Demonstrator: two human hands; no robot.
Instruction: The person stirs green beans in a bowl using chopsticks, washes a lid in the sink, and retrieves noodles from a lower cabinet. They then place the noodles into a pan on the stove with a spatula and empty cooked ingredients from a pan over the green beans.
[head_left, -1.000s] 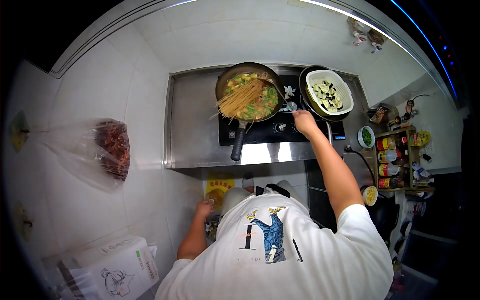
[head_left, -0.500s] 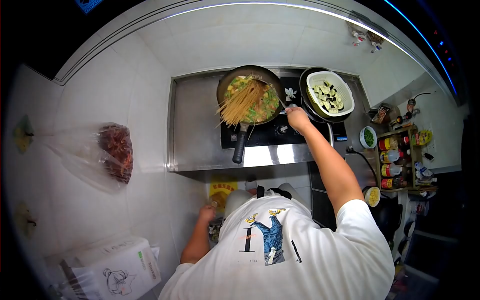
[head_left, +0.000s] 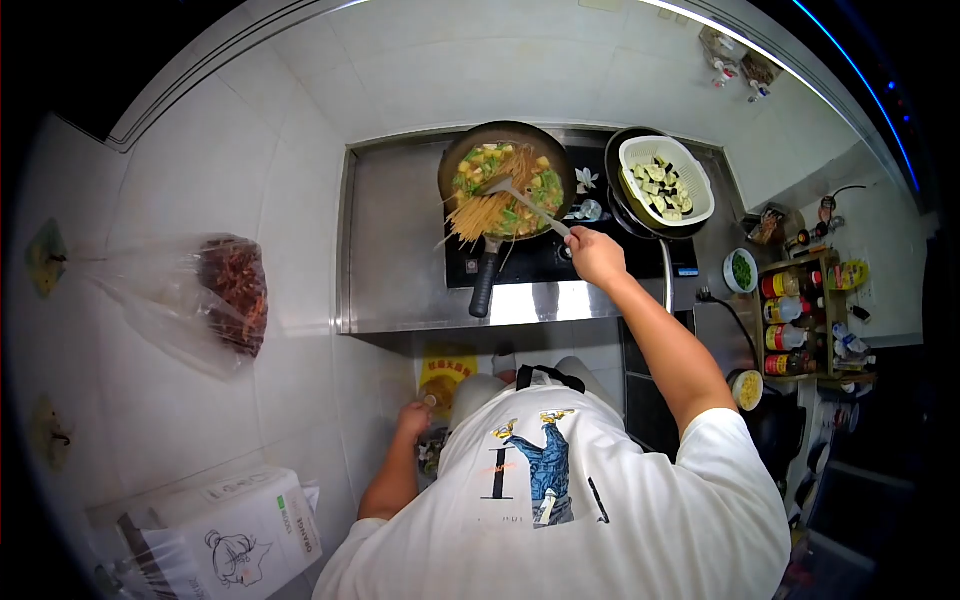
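The right hand has its fingers clenched around the handle end of the spatula, whose blade lies leftward and rearward of them, over the noodles in the pan, near the counter's back edge. The left hand is below the front edge, toward the left corner; whether its fingers grasp anything cannot be determined.
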